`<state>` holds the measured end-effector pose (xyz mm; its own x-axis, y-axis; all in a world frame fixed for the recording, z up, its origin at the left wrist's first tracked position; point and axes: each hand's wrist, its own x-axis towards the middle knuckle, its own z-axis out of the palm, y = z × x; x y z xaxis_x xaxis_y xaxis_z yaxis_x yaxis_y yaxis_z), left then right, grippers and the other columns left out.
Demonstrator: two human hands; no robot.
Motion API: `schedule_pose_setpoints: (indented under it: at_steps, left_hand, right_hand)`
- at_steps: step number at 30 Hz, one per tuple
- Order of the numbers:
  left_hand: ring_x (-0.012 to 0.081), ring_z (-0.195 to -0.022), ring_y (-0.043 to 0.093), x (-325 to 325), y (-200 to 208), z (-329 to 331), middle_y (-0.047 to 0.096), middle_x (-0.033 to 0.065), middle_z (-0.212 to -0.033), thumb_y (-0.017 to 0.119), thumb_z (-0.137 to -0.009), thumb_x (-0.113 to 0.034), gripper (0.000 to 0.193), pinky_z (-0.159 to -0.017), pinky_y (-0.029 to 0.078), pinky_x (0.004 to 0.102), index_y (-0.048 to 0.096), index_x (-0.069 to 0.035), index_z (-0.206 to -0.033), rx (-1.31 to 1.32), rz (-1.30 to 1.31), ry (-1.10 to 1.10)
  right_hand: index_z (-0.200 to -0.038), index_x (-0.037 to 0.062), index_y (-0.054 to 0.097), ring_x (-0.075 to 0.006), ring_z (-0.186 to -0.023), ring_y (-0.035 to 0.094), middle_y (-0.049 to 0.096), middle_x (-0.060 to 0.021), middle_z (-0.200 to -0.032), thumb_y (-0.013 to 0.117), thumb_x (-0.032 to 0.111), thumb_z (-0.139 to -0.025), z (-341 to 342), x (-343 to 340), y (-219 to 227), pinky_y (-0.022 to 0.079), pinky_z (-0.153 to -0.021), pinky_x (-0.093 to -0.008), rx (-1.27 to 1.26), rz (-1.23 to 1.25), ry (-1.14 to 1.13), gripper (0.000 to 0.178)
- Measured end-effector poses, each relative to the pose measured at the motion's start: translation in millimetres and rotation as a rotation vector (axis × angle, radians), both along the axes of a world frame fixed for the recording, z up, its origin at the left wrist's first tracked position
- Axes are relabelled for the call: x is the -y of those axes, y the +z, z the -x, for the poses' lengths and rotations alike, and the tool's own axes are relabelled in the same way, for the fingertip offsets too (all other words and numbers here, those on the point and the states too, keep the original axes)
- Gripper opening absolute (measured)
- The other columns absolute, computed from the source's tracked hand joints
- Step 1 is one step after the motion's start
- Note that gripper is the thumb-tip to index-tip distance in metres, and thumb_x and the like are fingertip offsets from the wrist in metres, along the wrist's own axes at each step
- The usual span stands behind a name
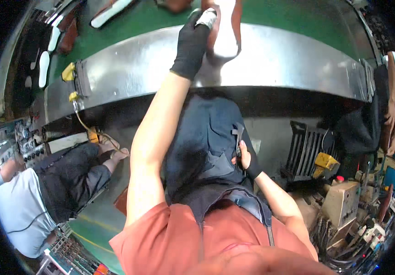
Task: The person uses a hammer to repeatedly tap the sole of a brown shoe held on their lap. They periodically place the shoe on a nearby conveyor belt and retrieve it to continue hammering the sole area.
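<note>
My left hand (192, 42), in a black glove, reaches far forward over a curved steel bench (128, 73) and is closed on a small silvery-grey piece (206, 18). Just to its right, a white and reddish-brown shoe part (227, 39) lies on the bench. My right hand (248, 161), in a black glove that leaves the thumb bare, rests at the side pocket of my dark blue trousers (206, 137). Its fingers are tucked at the pocket edge and hidden.
A seated person in a light blue shirt (21, 206) works at the left. Another person (392, 105) stands at the right edge. White soles (44, 68) lie at the far left. A yellow clamp (68, 72) sits on the bench end. Machines and tools (339, 197) crowd the right.
</note>
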<state>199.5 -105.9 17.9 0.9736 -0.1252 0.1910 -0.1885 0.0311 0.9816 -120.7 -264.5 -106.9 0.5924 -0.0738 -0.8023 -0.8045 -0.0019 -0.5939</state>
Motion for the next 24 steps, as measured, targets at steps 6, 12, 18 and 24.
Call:
schedule_pose_setpoints:
  at_steps: [6, 12, 18, 24]
  left_hand:
    - [0.0322, -0.109, 0.053, 19, -15, -80, 0.055, 0.0193, -0.114, 0.065, -0.081, -0.041, 0.054, -0.093, 0.042, 0.0436, 0.052, -0.001, -0.116, 0.542, -0.856, 0.149]
    - [0.0410, -0.134, 0.021, 12, -41, -216, 0.023, 0.0301, -0.142, 0.060, -0.075, -0.057, 0.092, -0.110, 0.020, 0.0462, 0.020, -0.008, -0.142, 0.071, -1.089, 0.730]
    - [0.0422, -0.128, 0.033, -66, -86, -191, 0.033, 0.0300, -0.137, 0.068, -0.074, -0.038, 0.085, -0.106, 0.030, 0.0430, 0.026, -0.001, -0.138, 0.138, -0.943, 0.531]
    - [0.0352, -0.100, 0.059, -121, -83, -214, 0.058, 0.0223, -0.112, 0.069, -0.069, -0.033, 0.077, -0.088, 0.046, 0.0393, 0.039, -0.002, -0.132, -0.073, -0.862, 0.236]
  right_hand:
    - [-0.069, -0.0009, 0.059, -0.0221, -0.049, 0.059, 0.060, -0.0131, -0.056, 0.028, 0.064, -0.090, -81, 11, -11, 0.049, -0.053, -0.0321, -0.042, 0.000, 0.063, 0.075]
    - [-0.072, -0.0036, 0.059, -0.0225, -0.049, 0.060, 0.061, -0.0155, -0.057, 0.028, 0.065, -0.090, -118, 14, -18, 0.050, -0.052, -0.0330, -0.005, 0.037, 0.319, 0.077]
    - [-0.080, -0.0040, 0.056, -0.0238, -0.050, 0.060, 0.057, -0.0161, -0.057, 0.030, 0.064, -0.090, -123, 10, -17, 0.050, -0.050, -0.0331, -0.053, -0.106, 0.129, 0.073]
    - [-0.086, -0.0059, 0.056, -0.0258, -0.050, 0.061, 0.059, -0.0185, -0.059, 0.031, 0.064, -0.089, -133, 8, -16, 0.051, -0.050, -0.0330, -0.055, -0.107, 0.177, 0.074]
